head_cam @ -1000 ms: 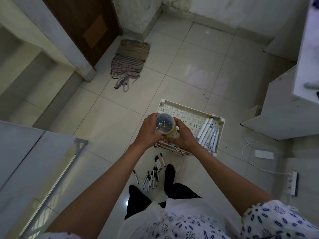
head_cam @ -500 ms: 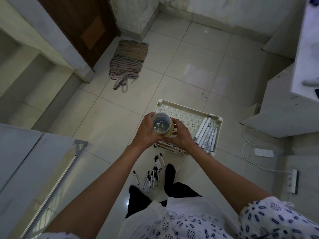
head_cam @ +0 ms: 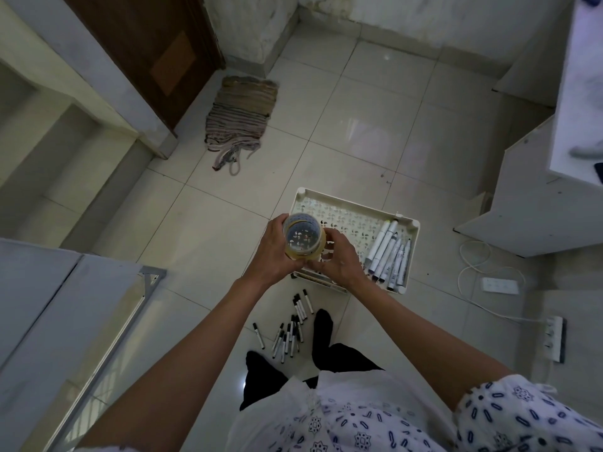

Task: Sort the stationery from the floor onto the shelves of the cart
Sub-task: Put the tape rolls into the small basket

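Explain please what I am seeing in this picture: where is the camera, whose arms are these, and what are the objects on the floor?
The camera sits on a person's head, looking down, so the arms are their own. The left hand and right hand together hold a roll of clear tape above a white perforated cart shelf, which already holds thick white markers. Thin black-capped markers lie scattered on the tiled floor near the person's feet. A striped mat lies by the door.

Home: tiled floor (head_cam: 365, 102), doormat (head_cam: 241, 115)
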`<state>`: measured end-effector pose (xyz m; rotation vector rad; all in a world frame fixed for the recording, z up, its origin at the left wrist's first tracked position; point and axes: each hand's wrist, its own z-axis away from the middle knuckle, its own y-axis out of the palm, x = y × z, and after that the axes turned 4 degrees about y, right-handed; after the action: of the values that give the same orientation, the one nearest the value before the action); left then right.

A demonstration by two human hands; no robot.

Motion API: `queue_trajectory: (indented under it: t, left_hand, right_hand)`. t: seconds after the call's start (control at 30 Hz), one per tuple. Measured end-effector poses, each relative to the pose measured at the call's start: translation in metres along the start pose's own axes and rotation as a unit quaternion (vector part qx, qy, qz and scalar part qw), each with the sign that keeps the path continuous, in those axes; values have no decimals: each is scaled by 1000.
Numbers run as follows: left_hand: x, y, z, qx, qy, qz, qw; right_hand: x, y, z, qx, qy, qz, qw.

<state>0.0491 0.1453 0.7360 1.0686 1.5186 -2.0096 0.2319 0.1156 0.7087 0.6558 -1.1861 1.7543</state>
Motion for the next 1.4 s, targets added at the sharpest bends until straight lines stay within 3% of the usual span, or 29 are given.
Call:
queue_trajectory:
  t: [0.3,0.57,0.83,1.13,1.4]
  left_hand:
    - [-1,2,2,-8,-13,10,1000]
    - [-6,4,6,-33,-14,26,999]
    - [7,4,16,-9,-65,35,997]
    - [49,-11,73,54,-75,63,994]
    - [110,-26,143,185,-86,120,971]
  right_hand:
    - [3,-6,-1,15,-20,51,998]
    - [16,-3,15,-28,-68,16,997]
    - [14,3,21,-22,26,34,999]
    - [0,35,74,-104,67,17,992]
    - [-4,122,137,-132,165,-50,976]
